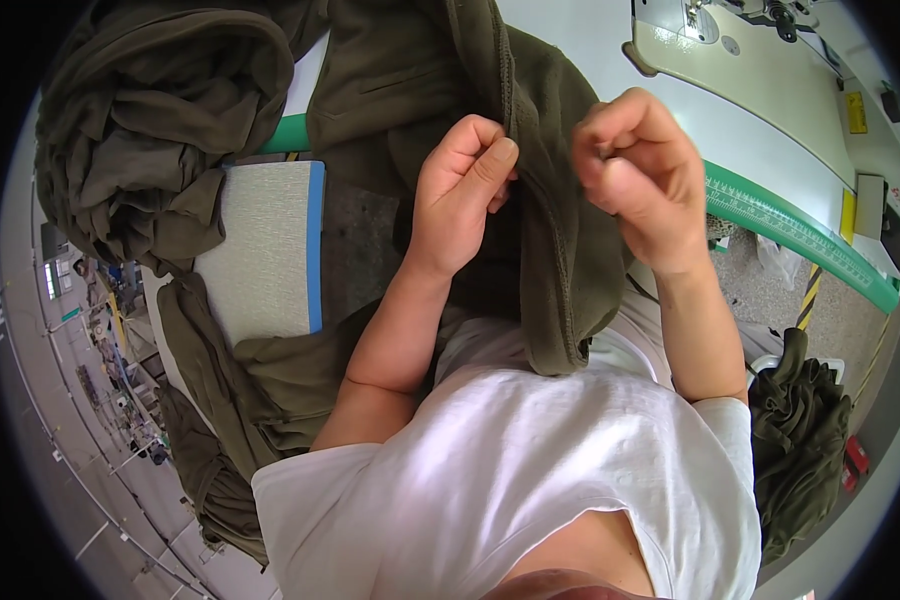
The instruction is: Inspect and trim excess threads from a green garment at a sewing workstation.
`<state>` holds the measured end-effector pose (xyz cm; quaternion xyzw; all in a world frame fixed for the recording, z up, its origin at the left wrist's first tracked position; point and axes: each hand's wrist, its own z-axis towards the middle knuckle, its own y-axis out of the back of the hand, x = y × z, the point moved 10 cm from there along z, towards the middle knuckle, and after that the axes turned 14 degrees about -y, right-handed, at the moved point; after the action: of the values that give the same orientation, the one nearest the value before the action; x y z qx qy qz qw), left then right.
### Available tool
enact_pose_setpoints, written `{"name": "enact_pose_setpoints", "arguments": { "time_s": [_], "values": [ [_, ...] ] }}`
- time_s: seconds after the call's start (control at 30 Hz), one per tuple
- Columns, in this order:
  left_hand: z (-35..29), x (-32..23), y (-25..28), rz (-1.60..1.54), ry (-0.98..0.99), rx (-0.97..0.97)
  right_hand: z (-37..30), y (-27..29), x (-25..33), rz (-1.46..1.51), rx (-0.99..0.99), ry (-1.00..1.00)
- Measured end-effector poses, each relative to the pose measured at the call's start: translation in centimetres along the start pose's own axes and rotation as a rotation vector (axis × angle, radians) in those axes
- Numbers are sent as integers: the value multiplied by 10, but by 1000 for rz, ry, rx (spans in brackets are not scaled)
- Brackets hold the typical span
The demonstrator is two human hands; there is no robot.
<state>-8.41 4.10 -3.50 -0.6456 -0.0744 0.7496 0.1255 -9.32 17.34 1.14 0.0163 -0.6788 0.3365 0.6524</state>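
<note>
A dark olive fabric garment (580, 250) with a thick stitched seam hangs from the table edge down over my lap. My left hand (458, 195) is closed in a pinch on the garment's seam, thumb on top. To the right of the seam, my right hand (652, 185) is raised with its fingers curled and the thumb pressed toward the index finger. It looks apart from the cloth. A small dark spot shows between those fingertips, too small and blurred to name.
A sewing machine (740, 50) stands on the white table at the upper right. A green measuring strip (800, 235) runs along the table's edge. Piled olive fabric (160, 130) lies at the left, by a pale board (260, 245) with a blue edge. More fabric (800, 440) sits at the right.
</note>
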Motion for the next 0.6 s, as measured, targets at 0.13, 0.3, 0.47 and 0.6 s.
{"name": "enact_pose_setpoints", "arguments": {
  "time_s": [0.13,0.3,0.47,0.6],
  "values": [
    [0,-5,13,175,-54,-19,-9,13,32,537,155,58],
    [7,-11,21,264,-178,-1,-47,66,86,933,150,208],
    [6,-19,44,399,-197,-55,-115,143,139,994,3,466],
    [5,-22,39,406,-208,-34,-123,135,131,276,-473,459]
  ]
}}
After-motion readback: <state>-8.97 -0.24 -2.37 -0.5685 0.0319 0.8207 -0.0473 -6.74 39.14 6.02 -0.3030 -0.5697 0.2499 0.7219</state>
